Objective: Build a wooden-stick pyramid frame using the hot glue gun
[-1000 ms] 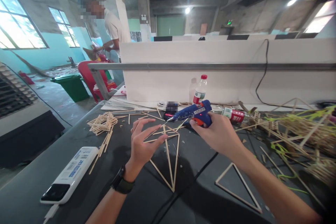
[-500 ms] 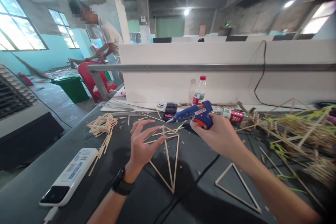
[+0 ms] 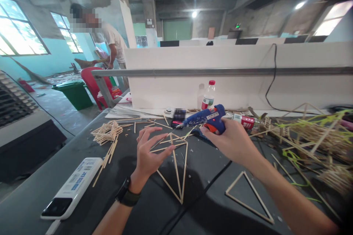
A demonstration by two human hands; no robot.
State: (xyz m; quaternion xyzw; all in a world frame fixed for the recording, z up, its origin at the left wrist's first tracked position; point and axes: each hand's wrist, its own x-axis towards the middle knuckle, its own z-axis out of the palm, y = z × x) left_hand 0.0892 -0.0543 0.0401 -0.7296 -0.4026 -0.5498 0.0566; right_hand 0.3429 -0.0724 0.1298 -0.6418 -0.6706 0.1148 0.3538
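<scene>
My right hand (image 3: 238, 139) is wrapped round the handle of a blue hot glue gun (image 3: 216, 116) with an orange trigger and a small red light. Its nozzle points left, above the top of a frame of thin wooden sticks (image 3: 178, 176). My left hand (image 3: 150, 150) is beside that frame's upper left, fingers spread and thumb apart from the index finger. Stick ends lie between and behind these fingers; whether they touch is unclear. A separate triangle of sticks (image 3: 234, 201) lies flat on the dark table at the right.
Loose sticks (image 3: 106, 132) are piled at the left, near a white power bank (image 3: 73, 187). A black cord (image 3: 205, 191) crosses the table. Bottles (image 3: 209, 97) and a phone (image 3: 178, 120) sit at the back. Stick bundles (image 3: 317, 143) crowd the right. Beyond, a person (image 3: 114, 42) holds a broom.
My right hand and the glue gun have shifted slightly right, the nozzle drawing back a little from the stick frame. My left hand stays nearly still. The person behind has moved the broom.
</scene>
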